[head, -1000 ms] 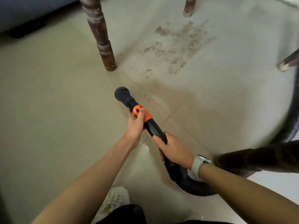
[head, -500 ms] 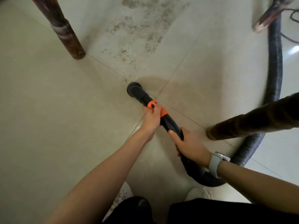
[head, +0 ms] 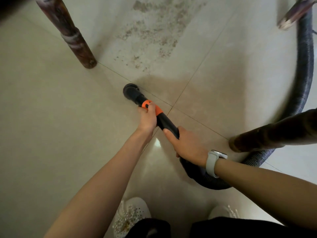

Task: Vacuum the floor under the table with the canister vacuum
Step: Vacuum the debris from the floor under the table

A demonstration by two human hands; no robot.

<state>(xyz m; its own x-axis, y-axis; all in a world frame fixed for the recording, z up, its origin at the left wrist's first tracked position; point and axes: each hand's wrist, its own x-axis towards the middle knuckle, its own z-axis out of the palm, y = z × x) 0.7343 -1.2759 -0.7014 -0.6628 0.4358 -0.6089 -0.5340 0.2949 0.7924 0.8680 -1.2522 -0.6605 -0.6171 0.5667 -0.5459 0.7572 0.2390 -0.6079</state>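
At ten o'clock stood a table leg [head: 75,43]. My left hand [head: 147,119] gripped the nozzle's [head: 131,91] orange collar [head: 157,109], nozzle on the floor below the dirt patch [head: 154,31] at twelve. My right hand [head: 187,145] clasped the black tube [head: 167,123]; the hose [head: 303,79] curved away toward three o'clock.

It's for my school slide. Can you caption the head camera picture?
Two hands, left and right, steer the vacuum nozzle toward crumbs between table legs.

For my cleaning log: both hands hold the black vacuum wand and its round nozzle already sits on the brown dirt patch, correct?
Not quite: the head view shows the round black nozzle short of the brown dirt patch, on clean tile. Left hand and right hand do hold the black vacuum wand.
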